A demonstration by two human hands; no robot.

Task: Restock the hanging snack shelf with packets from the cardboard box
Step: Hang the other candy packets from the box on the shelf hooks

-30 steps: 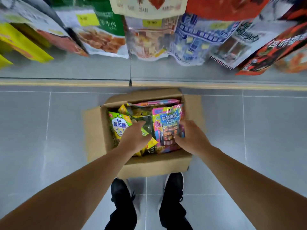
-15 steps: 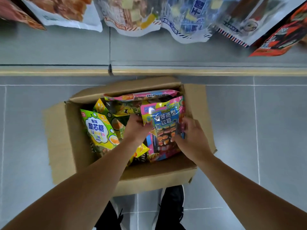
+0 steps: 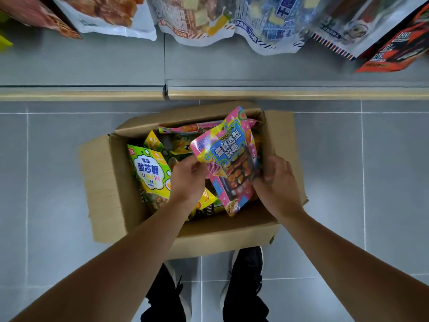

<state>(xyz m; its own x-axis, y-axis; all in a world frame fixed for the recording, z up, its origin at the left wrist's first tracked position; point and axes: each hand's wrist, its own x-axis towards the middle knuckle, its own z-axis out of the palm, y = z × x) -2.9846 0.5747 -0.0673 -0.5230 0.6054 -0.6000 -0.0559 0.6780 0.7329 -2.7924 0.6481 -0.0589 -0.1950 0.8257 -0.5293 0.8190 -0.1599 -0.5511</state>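
Lifted since a second ago, the pink packet now tilts up out of the cardboard box, where before it lay flat among the others; my view has also dropped closer to the box. I see my left hand pinching the packet's left edge near its top corner, fingers curled onto the film. My right hand grips the lower right side, fingers wrapped round the edge. Both grips are closed on this one packet.

It hangs partly above the box, its bottom end still down among the other packets. A green and yellow packet leans against the left wall of the box, just beside my left hand. The hanging snack shelf shows along the top of the view, its packets dangling above a grey ledge, well apart from the box on the tiled floor.

To do this lift well, I judge I should draw the packet straight up until its bottom clears its neighbours, keep the top hole free of my fingers, and hold the film lightly so the contents are not crushed.
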